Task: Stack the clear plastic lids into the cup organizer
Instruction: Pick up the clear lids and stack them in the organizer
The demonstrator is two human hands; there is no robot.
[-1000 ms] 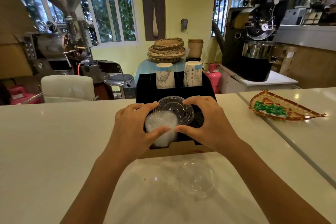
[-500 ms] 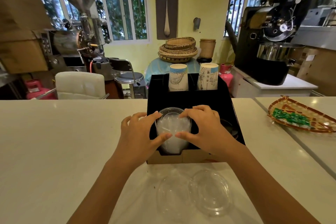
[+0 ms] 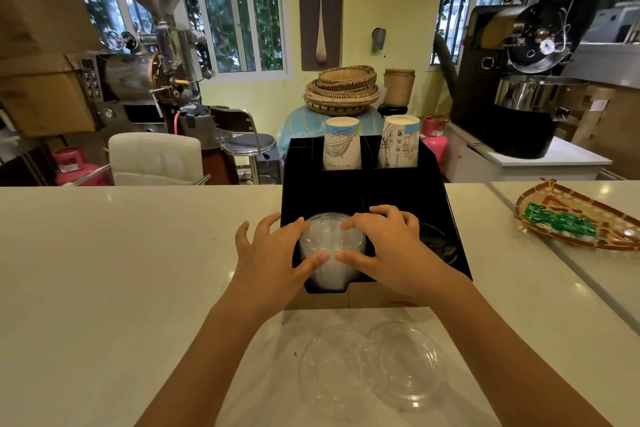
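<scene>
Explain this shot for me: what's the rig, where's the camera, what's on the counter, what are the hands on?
There is no robot here. A person wears one wide-angle camera on the head, looking forward and down, so the two bare forearms belong to the wearer. On the pale counter stands a black compartmented cup organizer with two printed paper cup stacks at its back. The left hand and right hand press around a stack of clear plastic lids sitting in the front left slot. Two loose clear plastic lids lie on the counter nearer the wearer, overlapping. At the right sits a woven tray of green sweets.
</scene>
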